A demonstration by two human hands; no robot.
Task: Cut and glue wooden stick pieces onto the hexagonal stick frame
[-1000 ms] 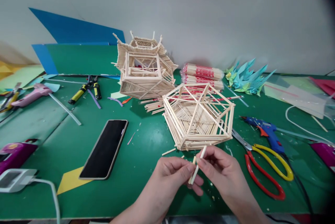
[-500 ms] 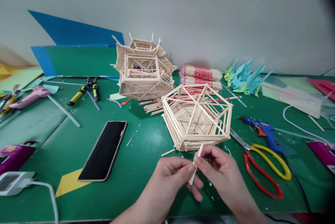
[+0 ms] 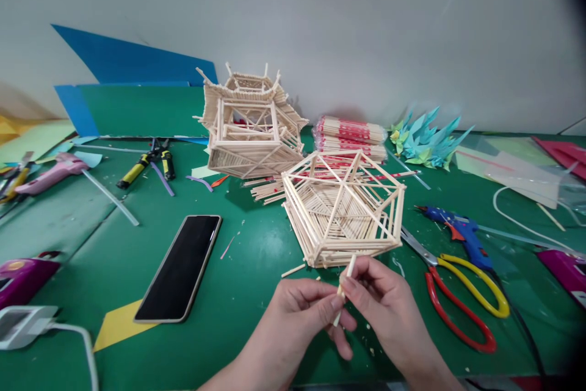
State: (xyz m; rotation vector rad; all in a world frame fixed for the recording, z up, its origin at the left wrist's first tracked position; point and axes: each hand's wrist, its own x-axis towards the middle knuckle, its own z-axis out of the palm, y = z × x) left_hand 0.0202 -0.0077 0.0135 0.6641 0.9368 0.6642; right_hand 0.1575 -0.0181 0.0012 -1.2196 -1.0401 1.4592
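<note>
Pinching a short stick [image 3: 351, 266] with both hands, I have its long axis tilted, the far end leaning slightly right towards the frame [image 3: 339, 217], the near end poking out below my left hand [image 3: 297, 312]. That thumb and forefinger press the lower part, the other fingers loosely spread; my right hand [image 3: 384, 299], nearer the frame, nips the upper part, fingertips almost together. I can't tell whether another piece lies alongside. Behind the frame, clear packs [image 3: 352, 130] hold bundled sticks.

No text readable; red markings on wrapped stick bundles [image 3: 351, 130] too small, blurred to make out.
</note>
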